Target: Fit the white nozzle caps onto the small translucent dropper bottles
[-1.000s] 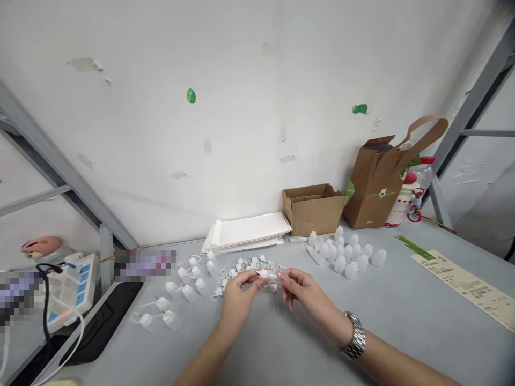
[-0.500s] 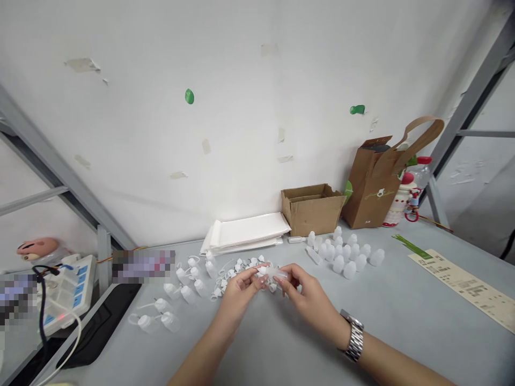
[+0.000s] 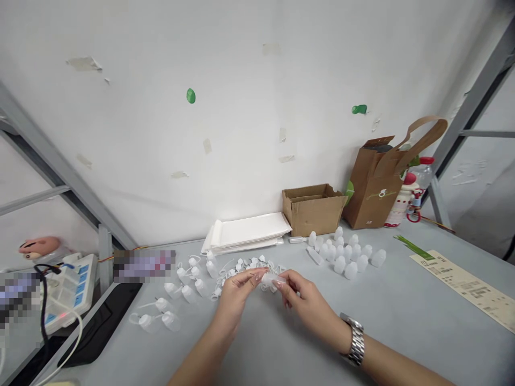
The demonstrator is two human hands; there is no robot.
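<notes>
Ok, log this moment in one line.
right hand: pinching small translucent plastic bottle | left hand: at its other end | beyond: loose white plastic caps

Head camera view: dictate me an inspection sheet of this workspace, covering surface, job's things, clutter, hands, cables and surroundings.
Surface: grey tabletop, no spill seen.
Job's things: loose white caps heaped mid-table; white-topped bottles at left; translucent bottles at right, most standing, some lying.
Clutter: white stack, open cardboard box and brown paper bag along the back; printed strip at right.
Hands: right hand pinches a small bottle; left hand has fingertips at its other end, grip unclear.
Cables: black cable and white cable at far left, away from the hands.
Surroundings: white wall with tape scraps and green stickers; metal bars both sides.
</notes>
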